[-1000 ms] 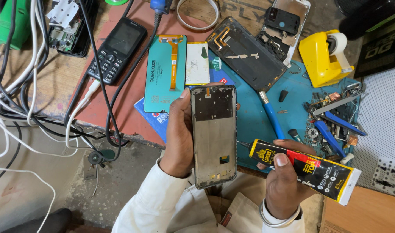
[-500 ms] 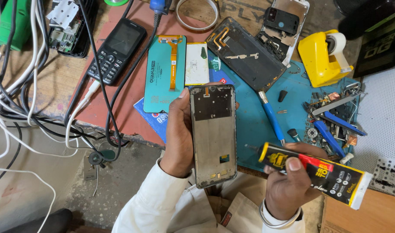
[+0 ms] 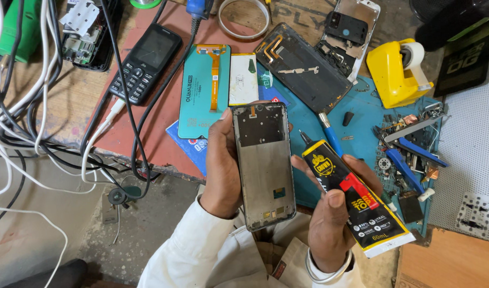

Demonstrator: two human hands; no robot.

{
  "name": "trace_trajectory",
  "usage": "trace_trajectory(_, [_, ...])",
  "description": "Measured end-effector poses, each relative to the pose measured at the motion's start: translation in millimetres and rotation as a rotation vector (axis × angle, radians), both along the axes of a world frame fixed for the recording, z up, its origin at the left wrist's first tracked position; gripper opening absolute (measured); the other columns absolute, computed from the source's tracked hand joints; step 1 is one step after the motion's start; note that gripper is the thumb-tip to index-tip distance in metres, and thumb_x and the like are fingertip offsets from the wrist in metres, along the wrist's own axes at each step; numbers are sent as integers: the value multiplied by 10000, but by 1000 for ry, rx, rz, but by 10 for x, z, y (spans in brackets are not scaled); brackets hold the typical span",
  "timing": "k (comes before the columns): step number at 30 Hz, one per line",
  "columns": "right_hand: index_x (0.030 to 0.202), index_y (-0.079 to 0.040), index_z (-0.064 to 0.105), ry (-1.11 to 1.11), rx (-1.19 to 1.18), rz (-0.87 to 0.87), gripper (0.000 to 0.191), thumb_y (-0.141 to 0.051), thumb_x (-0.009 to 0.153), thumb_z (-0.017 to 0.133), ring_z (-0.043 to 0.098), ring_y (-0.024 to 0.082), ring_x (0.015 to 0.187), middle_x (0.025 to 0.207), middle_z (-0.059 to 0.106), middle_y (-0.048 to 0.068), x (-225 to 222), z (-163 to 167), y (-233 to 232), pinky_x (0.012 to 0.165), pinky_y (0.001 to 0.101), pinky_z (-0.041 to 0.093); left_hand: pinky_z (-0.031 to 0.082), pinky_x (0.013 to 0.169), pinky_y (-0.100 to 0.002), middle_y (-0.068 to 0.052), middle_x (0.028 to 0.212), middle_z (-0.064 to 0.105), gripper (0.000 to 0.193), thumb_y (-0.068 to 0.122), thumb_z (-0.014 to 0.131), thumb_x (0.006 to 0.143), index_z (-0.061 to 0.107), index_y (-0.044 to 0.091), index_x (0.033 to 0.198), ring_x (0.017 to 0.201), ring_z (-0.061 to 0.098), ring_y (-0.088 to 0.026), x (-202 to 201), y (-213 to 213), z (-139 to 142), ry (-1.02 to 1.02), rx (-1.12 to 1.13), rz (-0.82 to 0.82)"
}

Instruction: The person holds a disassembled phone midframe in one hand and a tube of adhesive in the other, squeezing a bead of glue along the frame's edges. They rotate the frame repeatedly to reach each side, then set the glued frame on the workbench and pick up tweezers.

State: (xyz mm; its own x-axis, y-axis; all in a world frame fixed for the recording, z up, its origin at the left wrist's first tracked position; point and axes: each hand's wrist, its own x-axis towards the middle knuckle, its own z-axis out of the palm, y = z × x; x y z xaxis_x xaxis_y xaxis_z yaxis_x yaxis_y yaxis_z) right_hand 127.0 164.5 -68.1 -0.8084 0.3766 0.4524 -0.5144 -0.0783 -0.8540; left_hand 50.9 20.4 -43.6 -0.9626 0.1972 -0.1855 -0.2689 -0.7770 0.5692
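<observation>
Left hand (image 3: 223, 165) wraps around the edge of a bare phone frame (image 3: 263, 164), fingers curled behind it and thumb along its left side, holding it upright above the edge of the workbench. Right hand (image 3: 330, 213) is closed on a glue tube (image 3: 356, 198), the thumb pressed on top of the tube's middle and the fingers folded beneath.

That frame is a long grey metal rectangle with rounded corners, its inner face turned to the camera: a darker recessed panel fills the top part, a small notch sits at the top edge, and a small blue-green patch and tiny contacts show near the bottom. No screen is fitted in it.

Black and yellow with a red band, the tube is flat and crimped white at its rear end and has a slim black nozzle (image 3: 306, 138). It lies slanted, the nozzle pointing up and to the left, just beside the frame's right edge near its upper half; whether the tip touches the frame cannot be told. Its crimped end juts out past the right hand toward the lower right, over the blue work mat (image 3: 362, 133).
</observation>
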Motion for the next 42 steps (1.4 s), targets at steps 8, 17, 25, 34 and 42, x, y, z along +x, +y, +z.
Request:
trace_trajectory(8, [1345,29,456,-8,14,-96,445,-277,1103,671,711,325,1033,1291,513,133,253,-66,130,818,522,638,576,849,-382,-160,1122,724,644,500,274,1094,616,0,1314,959,691,-231,-5,2,4,12,18,-4])
trace_trajectory(17, [1244,41,538,-117,-32,-150,338,-92,989,716,708,246,786,1105,661,163,130,-161,434,579,343,632,583,867,-381,-160,1126,721,628,487,279,1090,609,8,1326,968,695,-237,5,-2,9,14,3,-19])
trace_trajectory(25, [1182,60,543,-124,-19,-185,327,-92,963,733,691,214,768,1055,664,176,138,-211,393,554,325,630,582,836,-377,-171,1127,728,627,498,289,1075,604,23,1335,949,697,-239,5,-13,9,4,10,-23])
trace_trajectory(34, [1216,56,539,-149,2,-170,348,-97,964,725,691,203,796,1066,663,182,180,-262,424,572,316,641,583,840,-379,-152,1104,731,643,495,278,1087,629,1,1303,943,696,-234,2,-10,3,19,3,-23])
trace_trajectory(42, [1191,51,528,-67,13,-170,332,-92,987,749,673,204,840,1063,669,188,197,-396,476,693,297,625,566,872,-373,-178,1130,729,610,462,323,1073,606,-5,1345,969,691,-245,-3,-32,1,1,9,0])
